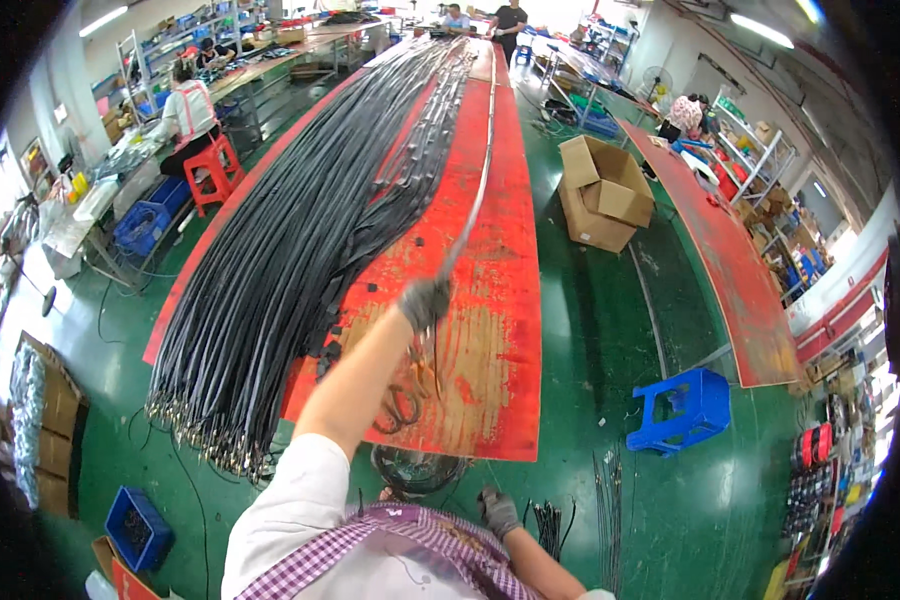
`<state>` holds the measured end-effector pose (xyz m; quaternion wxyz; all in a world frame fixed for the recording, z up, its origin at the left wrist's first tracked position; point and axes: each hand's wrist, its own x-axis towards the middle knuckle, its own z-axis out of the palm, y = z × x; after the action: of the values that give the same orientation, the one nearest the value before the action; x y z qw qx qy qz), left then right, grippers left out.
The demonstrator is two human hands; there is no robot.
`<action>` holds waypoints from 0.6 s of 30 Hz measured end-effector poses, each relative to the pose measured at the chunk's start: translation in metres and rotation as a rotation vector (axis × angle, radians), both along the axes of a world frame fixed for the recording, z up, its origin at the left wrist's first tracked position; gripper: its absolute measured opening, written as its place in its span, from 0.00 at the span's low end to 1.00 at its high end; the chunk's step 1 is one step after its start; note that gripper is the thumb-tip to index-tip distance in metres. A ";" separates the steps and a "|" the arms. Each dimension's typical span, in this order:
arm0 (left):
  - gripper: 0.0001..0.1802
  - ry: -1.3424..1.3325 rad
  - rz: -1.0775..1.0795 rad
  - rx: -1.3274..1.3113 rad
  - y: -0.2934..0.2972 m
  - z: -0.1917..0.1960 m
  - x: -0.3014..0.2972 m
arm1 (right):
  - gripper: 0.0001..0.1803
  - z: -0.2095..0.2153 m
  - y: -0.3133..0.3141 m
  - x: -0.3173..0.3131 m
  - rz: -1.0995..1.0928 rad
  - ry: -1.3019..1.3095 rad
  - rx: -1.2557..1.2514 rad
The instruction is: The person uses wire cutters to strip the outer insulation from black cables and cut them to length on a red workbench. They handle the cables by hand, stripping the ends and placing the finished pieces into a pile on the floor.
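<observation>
One cable (pixel 465 238) is gripped by the left hand (pixel 426 303); whether the right hand (pixel 498 511) is closed cannot be told. Dark stuff (pixel 136 531) is held in a blue bin (pixel 120 497), lower left.

We count one left hand (pixel 423 303) and one right hand (pixel 497 512), two in total. We record one central red table (pixel 515 350), dozens of black cables (pixel 270 240), too dense to tally, and one separate strand (pixel 484 180). We further note at least one pair of scissors (pixel 394 410), one open carton (pixel 605 195) right of the table, one nearby blue stool (pixel 702 402), one black basin (pixel 420 474), one fan (pixel 657 80) and at least five co-workers (pixel 192 112).
</observation>
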<state>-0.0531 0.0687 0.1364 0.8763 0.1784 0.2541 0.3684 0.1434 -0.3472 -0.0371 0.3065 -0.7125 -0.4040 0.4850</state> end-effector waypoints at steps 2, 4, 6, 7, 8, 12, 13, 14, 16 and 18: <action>0.04 0.045 0.121 0.204 0.011 0.087 -0.040 | 0.23 0.017 0.017 -0.003 0.107 -0.098 0.212; 0.02 0.157 0.380 0.352 -0.007 0.167 -0.073 | 0.23 0.033 0.030 -0.008 0.115 -0.044 0.109; 0.03 -0.065 0.174 0.429 -0.040 0.233 -0.113 | 0.22 0.041 0.037 -0.012 0.166 -0.059 0.155; 0.04 0.048 0.192 0.371 -0.060 0.255 -0.127 | 0.22 0.041 0.038 -0.015 0.210 -0.093 0.257; 0.05 0.094 0.168 0.363 -0.078 0.272 -0.139 | 0.22 0.039 0.040 -0.018 0.270 -0.119 0.373; 0.09 0.296 0.199 0.337 -0.136 0.275 -0.182 | 0.22 0.017 0.044 -0.023 0.374 -0.182 0.349; 0.09 0.361 0.177 0.335 -0.145 0.265 -0.192 | 0.22 0.012 0.047 -0.026 0.370 -0.143 0.309; 0.09 0.424 0.169 0.310 -0.151 0.254 -0.202 | 0.22 0.009 0.049 -0.027 0.375 -0.131 0.310; 0.09 0.551 0.271 0.235 -0.157 0.222 -0.218 | 0.23 0.010 0.053 -0.030 0.394 -0.132 0.351; 0.10 0.609 0.300 0.162 -0.161 0.187 -0.239 | 0.21 0.022 0.057 -0.033 0.403 -0.128 0.259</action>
<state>-0.2923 -0.0927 0.3234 0.6795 0.3096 0.4973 0.4418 0.1107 -0.2902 -0.0152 0.2662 -0.6013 -0.6155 0.4345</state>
